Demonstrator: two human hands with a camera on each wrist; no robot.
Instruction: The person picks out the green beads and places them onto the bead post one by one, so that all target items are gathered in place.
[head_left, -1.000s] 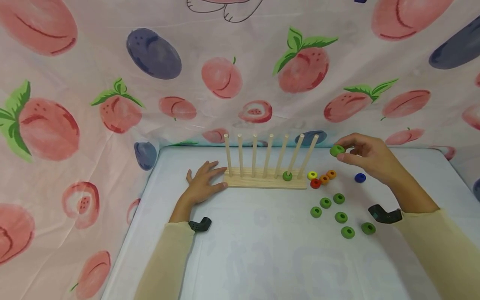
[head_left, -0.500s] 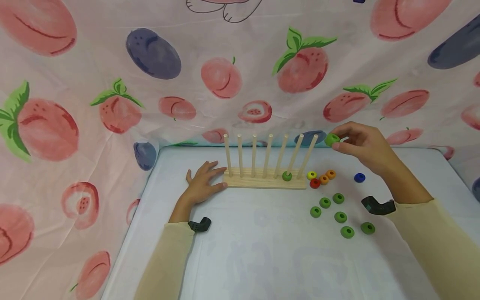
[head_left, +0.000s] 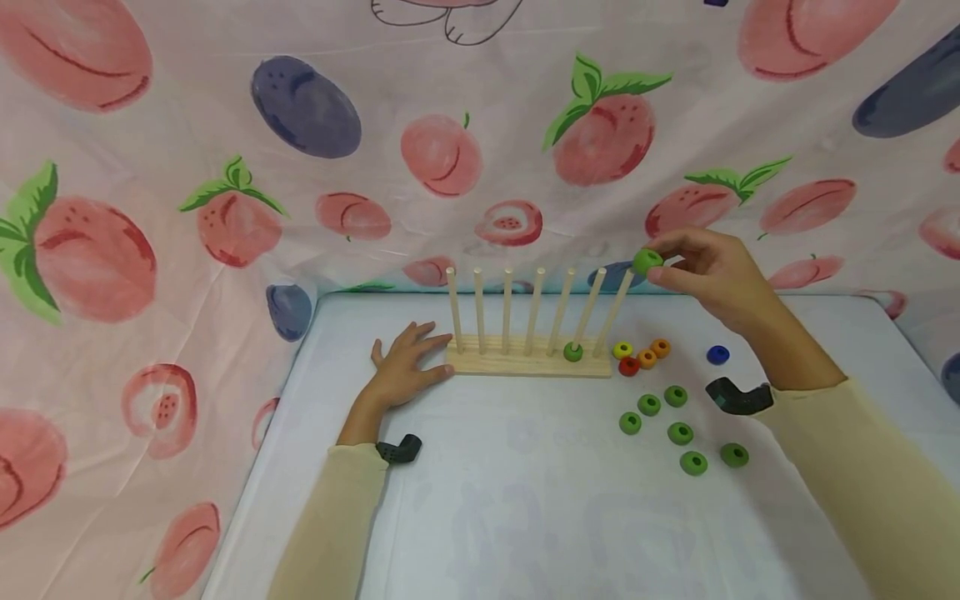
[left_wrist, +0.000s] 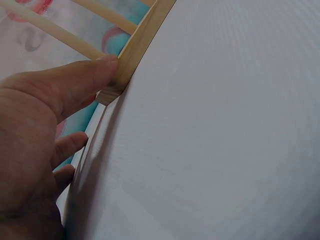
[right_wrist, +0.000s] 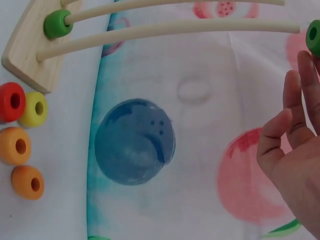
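At the left end of a wooden peg stand [head_left: 510, 360], my left hand [head_left: 405, 367] lies with fingers spread. Its thumb and forefinger touch the stand's end, and the left wrist view shows the thumb [left_wrist: 95, 77] on the wooden edge. My right hand [head_left: 708, 271] pinches a green bead [head_left: 647, 262] between thumb and fingertips, close beside the top of the rightmost peg [head_left: 615, 312]. In the right wrist view the held bead [right_wrist: 314, 39] is partly cut off, apart from the peg tip. Another green bead [head_left: 573, 352] sits low on the neighbouring peg.
Right of the stand lie a yellow bead [head_left: 622, 350], a red bead [head_left: 628, 367], two orange beads [head_left: 647, 359] and a blue bead [head_left: 717, 355]. Several green beads [head_left: 680, 433] are scattered nearer on the white table [head_left: 510, 500]. A fruit-print cloth [head_left: 360, 250] hangs behind.
My right hand has moved left and up with the green bead, from right of the stand to the rightmost peg's top. My left hand stays at the stand's end.
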